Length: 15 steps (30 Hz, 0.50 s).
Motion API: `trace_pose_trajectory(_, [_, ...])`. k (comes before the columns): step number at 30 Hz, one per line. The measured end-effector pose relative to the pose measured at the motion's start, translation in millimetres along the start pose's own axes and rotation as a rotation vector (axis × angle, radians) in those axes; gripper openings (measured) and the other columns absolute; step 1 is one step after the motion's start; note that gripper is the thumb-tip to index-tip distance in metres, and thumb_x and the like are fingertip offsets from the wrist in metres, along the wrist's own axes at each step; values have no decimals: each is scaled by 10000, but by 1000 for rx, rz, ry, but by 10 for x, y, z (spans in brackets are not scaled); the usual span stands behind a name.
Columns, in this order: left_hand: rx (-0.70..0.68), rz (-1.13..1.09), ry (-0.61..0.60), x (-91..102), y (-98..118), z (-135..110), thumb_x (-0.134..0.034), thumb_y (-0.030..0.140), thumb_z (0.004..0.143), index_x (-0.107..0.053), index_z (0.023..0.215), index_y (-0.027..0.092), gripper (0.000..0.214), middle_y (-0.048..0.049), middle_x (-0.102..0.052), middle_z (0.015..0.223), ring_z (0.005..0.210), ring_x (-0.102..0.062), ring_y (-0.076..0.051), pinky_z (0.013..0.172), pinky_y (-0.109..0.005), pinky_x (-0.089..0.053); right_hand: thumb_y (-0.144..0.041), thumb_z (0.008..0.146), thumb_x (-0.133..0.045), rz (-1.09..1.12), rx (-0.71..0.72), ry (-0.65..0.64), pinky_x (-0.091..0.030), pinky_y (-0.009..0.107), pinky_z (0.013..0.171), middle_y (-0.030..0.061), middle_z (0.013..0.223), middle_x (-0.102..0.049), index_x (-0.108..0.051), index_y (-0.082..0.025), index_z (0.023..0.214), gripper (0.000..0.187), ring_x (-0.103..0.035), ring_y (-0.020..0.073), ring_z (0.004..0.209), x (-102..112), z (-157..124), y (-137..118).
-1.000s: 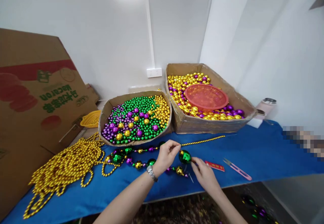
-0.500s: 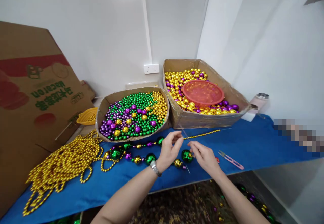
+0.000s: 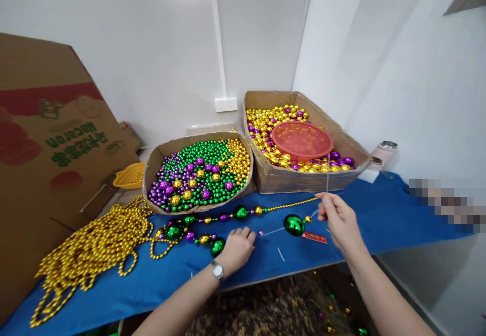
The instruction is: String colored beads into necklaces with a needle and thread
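My right hand (image 3: pixel 337 219), raised above the table, pinches a thin needle (image 3: pixel 327 176) that points upward. Its thread passes a small gold bead (image 3: pixel 308 219) and a large shiny green bead (image 3: pixel 294 224). From there the thread (image 3: pixel 274 232) runs left to a small purple bead (image 3: pixel 260 233) beside my left hand (image 3: pixel 238 247). The left fingers curl down over the bead strand and hide part of it. Further along that strand lie another green bead (image 3: pixel 217 246) and a gold bead (image 3: pixel 204 239). A watch is on my left wrist.
A red tag (image 3: pixel 315 237) and a white stick (image 3: pixel 281 254) lie on the blue cloth (image 3: pixel 258 270). Behind stand two cardboard boxes of beads, one smaller (image 3: pixel 197 207), one larger (image 3: pixel 304 181) with a red basket (image 3: pixel 301 140). Gold bead strings (image 3: pixel 94 242) are heaped left.
My hands have moved apart, the right one rightward with the needle, the left one left and down onto the strand. The thread now stretches between them, and the large green bead has shifted right.
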<state>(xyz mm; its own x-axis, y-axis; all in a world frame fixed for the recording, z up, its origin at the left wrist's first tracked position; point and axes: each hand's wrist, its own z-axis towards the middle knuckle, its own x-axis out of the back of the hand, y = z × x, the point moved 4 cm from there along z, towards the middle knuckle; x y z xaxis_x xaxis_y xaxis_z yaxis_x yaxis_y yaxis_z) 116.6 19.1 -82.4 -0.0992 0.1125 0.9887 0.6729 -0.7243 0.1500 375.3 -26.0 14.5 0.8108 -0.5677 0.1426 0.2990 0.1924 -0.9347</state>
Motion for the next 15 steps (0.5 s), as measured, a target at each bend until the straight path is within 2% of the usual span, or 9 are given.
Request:
trace_pose_trajectory(4, [93, 140, 29, 58, -286, -114, -482, 185, 865, -544, 1095, 197, 238, -98, -567, 1022, 923, -530, -258, 772, -381, -408, -525, 878, -466, 40, -6, 64, -382, 192, 445, -47, 600, -444, -571, -191, 939, 355, -456, 89, 490, -26, -48, 76])
trace_pose_trajectory(9, [139, 165, 41, 112, -459, -188, -483, 158, 854, -566, 1092, 187, 254, -110, -588, 1017, 924, -526, -265, 784, -396, -399, -507, 868, -499, 36, -53, -119, -397, 201, 434, -34, 580, -486, -612, -178, 954, 357, -481, 101, 480, -292, -258, 91])
trace_pose_trajectory(12, [164, 155, 67, 168, -427, -215, -525, 285, 853, -557, 1141, 169, 313, -141, -584, 1072, 1003, -499, -311, 845, -451, -384, -502, 881, -480, 31, -66, -193, -418, 209, 465, -27, 595, -503, -620, -179, 974, 364, -505, 108, 504, -445, -379, 48])
trace_pose_trajectory(15, [126, 42, 154, 253, -212, -227, -511, 483, 841, -497, 1243, 166, 512, -151, -552, 1183, 1100, -454, -336, 924, -488, -354, -494, 883, -482, 40, -72, -254, -429, 220, 487, -27, 590, -506, -626, -176, 963, 358, -511, 112, 508, -571, -457, -17])
